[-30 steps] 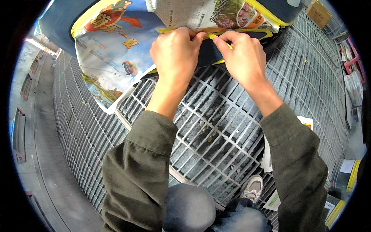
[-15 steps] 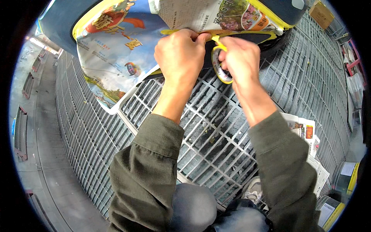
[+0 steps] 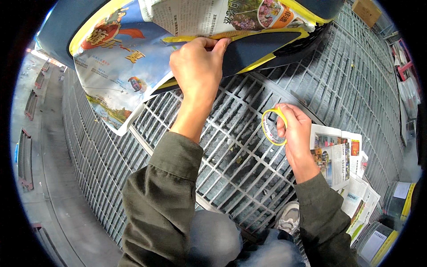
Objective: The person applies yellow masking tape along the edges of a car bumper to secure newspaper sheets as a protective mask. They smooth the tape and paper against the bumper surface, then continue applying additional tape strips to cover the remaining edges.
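At 12 o'clock, the left hand has thumb and forefinger nearly together on the newspaper's yellow strip; whether they grip it cannot be told. At 3, the right hand's fingers curl firmly round the tape roll. The newspaper's loose corner at 9 could snag the grating and tear. Print covers the newspaper; lettering rings the roll's inside.

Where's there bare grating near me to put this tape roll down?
Bare grating lies between your left sleeve and the tape roll in your right hand, and another patch between the navy-and-yellow part and the loose newspapers. It's crowded at lower right, with those newspapers and yellow-edged dark objects; and at the top, by the paper covering.
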